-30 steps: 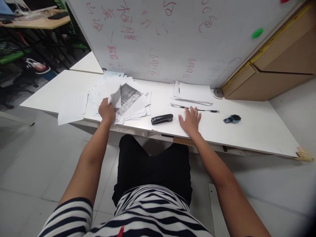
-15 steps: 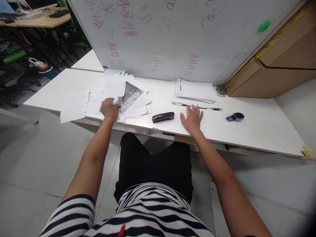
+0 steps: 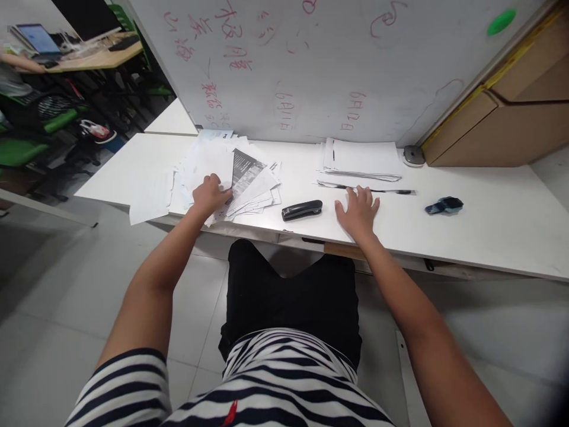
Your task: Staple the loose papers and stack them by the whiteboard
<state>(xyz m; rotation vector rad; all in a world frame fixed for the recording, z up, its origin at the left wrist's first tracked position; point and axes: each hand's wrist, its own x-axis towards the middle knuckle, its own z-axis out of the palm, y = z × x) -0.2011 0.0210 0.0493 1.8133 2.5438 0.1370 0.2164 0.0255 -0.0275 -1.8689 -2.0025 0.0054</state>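
My left hand point(image 3: 211, 194) lies on a loose pile of papers point(image 3: 249, 184) at the left of the white desk point(image 3: 489, 231). Its fingers are bent on the near edge of a white sheet point(image 3: 207, 160) that lies over the pile, beside a dark printed page point(image 3: 244, 169). My right hand point(image 3: 358, 210) rests flat on the desk with its fingers spread and holds nothing. A black stapler point(image 3: 302, 209) lies between my hands. A black pen point(image 3: 373, 190) lies just beyond my right fingertips.
A neat stack of white sheets point(image 3: 362, 159) sits at the back against a whiteboard point(image 3: 311, 59) with red writing. A small blue device point(image 3: 444, 205) lies to the right. A wooden cabinet point(image 3: 498, 130) stands at the right. A laptop point(image 3: 38, 38) and another person's arm show far left.
The white sheet that my left hand held lifted and curled has come down flat on the pile. My right hand has stayed in place. The view has shifted slightly.
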